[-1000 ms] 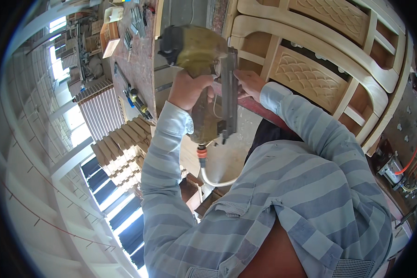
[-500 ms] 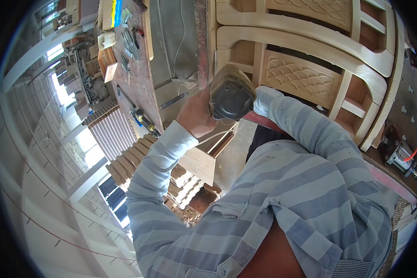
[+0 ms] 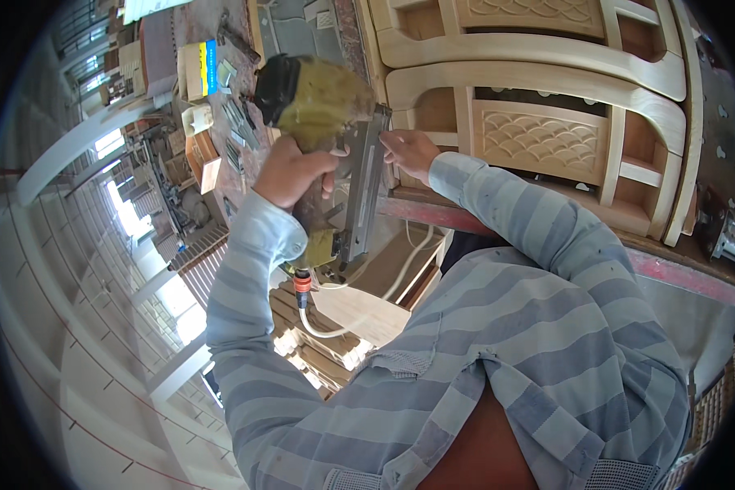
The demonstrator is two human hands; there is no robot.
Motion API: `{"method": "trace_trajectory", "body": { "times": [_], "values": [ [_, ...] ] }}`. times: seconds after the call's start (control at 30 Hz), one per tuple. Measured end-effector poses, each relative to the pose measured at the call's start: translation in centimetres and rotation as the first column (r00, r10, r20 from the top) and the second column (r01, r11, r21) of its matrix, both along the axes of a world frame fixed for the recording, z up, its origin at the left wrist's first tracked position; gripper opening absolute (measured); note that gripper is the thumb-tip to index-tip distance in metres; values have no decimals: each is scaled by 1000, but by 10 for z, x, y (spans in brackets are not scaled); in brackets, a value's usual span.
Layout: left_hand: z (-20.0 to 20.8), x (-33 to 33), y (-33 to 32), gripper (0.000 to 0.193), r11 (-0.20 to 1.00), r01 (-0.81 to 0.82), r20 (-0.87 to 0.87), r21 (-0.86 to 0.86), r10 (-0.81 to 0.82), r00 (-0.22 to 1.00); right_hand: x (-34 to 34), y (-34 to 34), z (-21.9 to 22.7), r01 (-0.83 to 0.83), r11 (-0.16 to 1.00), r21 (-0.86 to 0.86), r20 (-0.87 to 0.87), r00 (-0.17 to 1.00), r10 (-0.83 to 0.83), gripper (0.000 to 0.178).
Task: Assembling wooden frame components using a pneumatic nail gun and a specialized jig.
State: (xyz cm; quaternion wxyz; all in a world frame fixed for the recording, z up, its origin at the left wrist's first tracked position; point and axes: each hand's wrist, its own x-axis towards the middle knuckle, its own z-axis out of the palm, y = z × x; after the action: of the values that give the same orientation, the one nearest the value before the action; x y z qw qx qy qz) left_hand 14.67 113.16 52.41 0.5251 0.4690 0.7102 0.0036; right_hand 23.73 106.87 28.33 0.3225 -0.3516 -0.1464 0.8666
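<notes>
A yellow and black pneumatic nail gun (image 3: pixel 328 96) is held up in front of me, its grip wrapped by my left hand (image 3: pixel 294 173). The long grey magazine (image 3: pixel 363 192) slants along its right side. My right hand (image 3: pixel 415 155) is beside the top of that magazine, fingers bent and drawn together; whether something small is pinched in them is hidden. A pale air hose (image 3: pixel 325 333) leads from a red and black coupling (image 3: pixel 302 286) at the gun's lower end.
Pale wooden furniture panels with scale-pattern carving (image 3: pixel 539 143) lie at the right on a red-edged bench (image 3: pixel 433 214). Stacked brown wooden parts (image 3: pixel 302 322) are below the gun. Nail strips (image 3: pixel 238 122) and a small wooden box (image 3: pixel 202 162) sit on the table at left.
The nail gun has turned to show its side and magazine, and moved left with my left hand. My right hand, earlier hidden behind it, now shows next to the magazine.
</notes>
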Motion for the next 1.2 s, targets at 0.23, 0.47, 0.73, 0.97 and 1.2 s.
{"method": "trace_trajectory", "body": {
  "times": [0.23, 0.47, 0.73, 0.97, 1.2],
  "values": [
    [-7, -21, 33, 26, 982, -91, 101, -166, 109, 989, -15, 8, -8, 79, 983, 165, 246, 962, -119, 38],
    [-18, -36, 46, 28, 971, -81, 140, -223, 114, 984, -15, 8, 3, 158, 978, 137, 250, 950, -188, 39],
    [-17, -30, 47, 24, 978, -74, 234, -197, 120, 965, -19, 6, -8, 145, 978, 149, 275, 944, -182, 42],
    [-11, -29, 56, 20, 984, 155, 165, -93, -138, 977, 1, 37, 5, 160, 987, 29, 39, 986, -161, 36],
    [-9, -32, 84, 24, 749, 629, -163, 206, -608, 777, 35, 113, 30, 258, 946, -196, -193, 936, -295, 35]
  ]
}}
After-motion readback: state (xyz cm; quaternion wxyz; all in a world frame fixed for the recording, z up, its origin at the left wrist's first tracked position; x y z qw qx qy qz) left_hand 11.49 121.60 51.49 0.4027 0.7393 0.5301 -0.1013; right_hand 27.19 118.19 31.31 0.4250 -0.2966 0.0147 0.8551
